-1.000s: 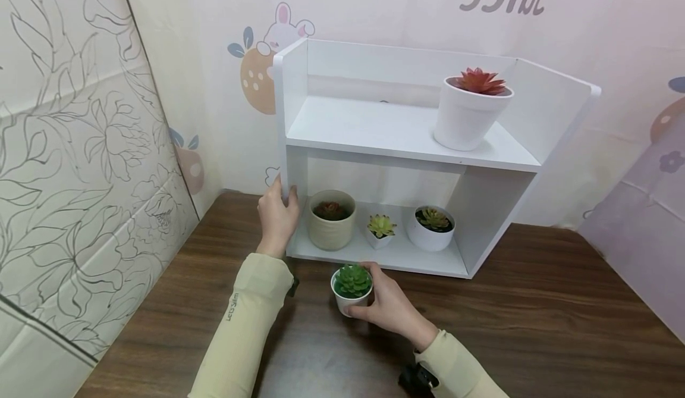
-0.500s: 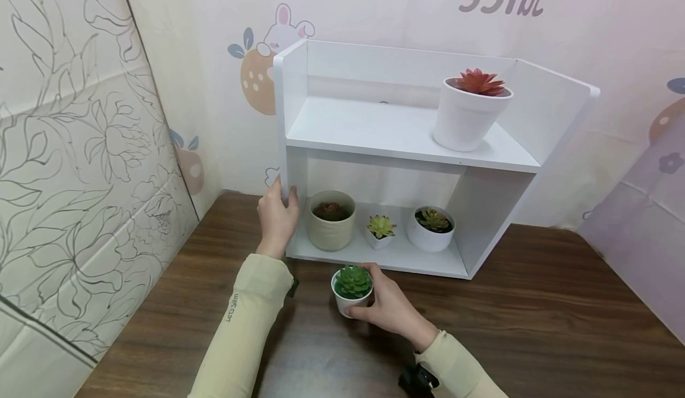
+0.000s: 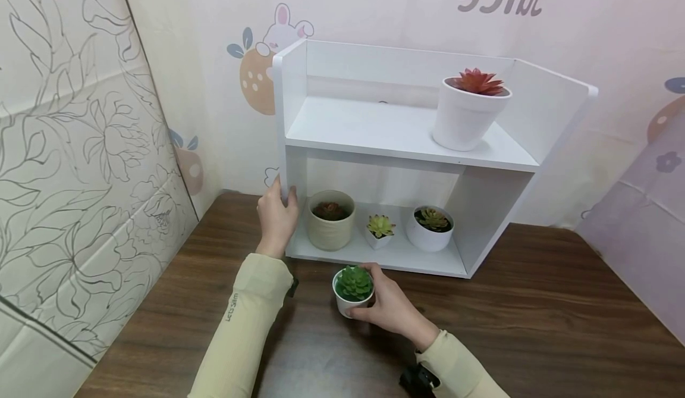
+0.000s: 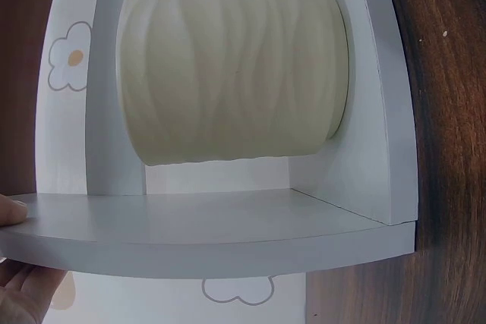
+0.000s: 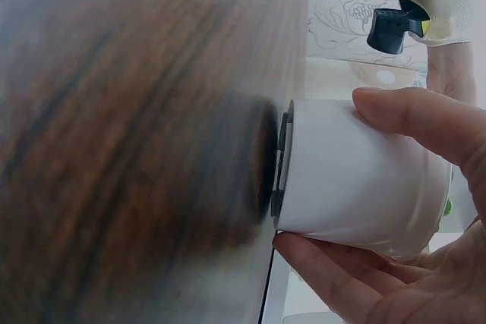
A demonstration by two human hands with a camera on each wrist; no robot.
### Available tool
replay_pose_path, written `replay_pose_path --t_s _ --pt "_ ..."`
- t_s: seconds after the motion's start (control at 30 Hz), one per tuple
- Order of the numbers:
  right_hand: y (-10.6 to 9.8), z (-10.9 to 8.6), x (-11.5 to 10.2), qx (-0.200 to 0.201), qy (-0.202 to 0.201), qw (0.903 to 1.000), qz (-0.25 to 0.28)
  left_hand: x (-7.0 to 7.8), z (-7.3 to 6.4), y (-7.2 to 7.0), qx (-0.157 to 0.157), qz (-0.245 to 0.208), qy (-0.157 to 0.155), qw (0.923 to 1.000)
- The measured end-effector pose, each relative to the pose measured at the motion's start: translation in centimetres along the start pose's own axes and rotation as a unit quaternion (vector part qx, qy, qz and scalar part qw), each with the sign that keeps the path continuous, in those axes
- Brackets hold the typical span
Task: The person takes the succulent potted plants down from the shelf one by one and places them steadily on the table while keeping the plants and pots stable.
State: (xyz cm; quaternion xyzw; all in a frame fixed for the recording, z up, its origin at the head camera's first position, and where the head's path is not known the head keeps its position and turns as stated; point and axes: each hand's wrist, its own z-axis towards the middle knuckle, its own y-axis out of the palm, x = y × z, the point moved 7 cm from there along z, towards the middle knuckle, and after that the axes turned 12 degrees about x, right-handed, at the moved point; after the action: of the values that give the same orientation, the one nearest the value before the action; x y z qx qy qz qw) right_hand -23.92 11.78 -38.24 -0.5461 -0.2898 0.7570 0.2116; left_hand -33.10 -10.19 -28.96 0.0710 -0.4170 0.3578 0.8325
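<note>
My right hand [image 3: 390, 303] grips a small white pot with a green succulent [image 3: 354, 285], thumb on one side and fingers on the other. In the right wrist view the white pot [image 5: 357, 180] is just over the tabletop; whether its base touches the wood I cannot tell. My left hand [image 3: 276, 219] holds the left side panel of the white two-tier shelf [image 3: 364, 121]. The left wrist view shows the thumb and fingers [image 4: 34, 286] on either side of that panel [image 4: 190, 221]. Beside it stands a beige ridged pot [image 3: 330, 231] with a reddish succulent.
On the lower tier are also a tiny white pot with a yellow-green succulent [image 3: 380, 230] and a round white pot [image 3: 430, 237]. A white pot with a red succulent [image 3: 464, 118] stands at the upper tier's right. The shelf rests on a dark wooden table [image 3: 562, 303] against a wall.
The pot with the green succulent has shifted very slightly to the right in my right hand. My left hand stays on the shelf panel.
</note>
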Motion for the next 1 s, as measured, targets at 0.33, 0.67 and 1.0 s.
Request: replay_pose_path --t_s 0.33,0.67,1.0 --pt "-0.11 -0.45 -0.14 0.001 -0.012 0.9999 0.0 -0.08 0.04 0.0 -0.002 0.001 -0.002 1.0" --pt "-0.13 -0.59 -0.04 0.003 -0.007 1.0 -0.006 0.07 0.01 -0.1 -0.006 -0.002 -0.006 1.0" --pt "-0.22 -0.69 -0.13 -0.002 -0.007 0.9999 -0.008 -0.18 -0.07 0.06 -0.009 0.0 -0.008 0.9999"
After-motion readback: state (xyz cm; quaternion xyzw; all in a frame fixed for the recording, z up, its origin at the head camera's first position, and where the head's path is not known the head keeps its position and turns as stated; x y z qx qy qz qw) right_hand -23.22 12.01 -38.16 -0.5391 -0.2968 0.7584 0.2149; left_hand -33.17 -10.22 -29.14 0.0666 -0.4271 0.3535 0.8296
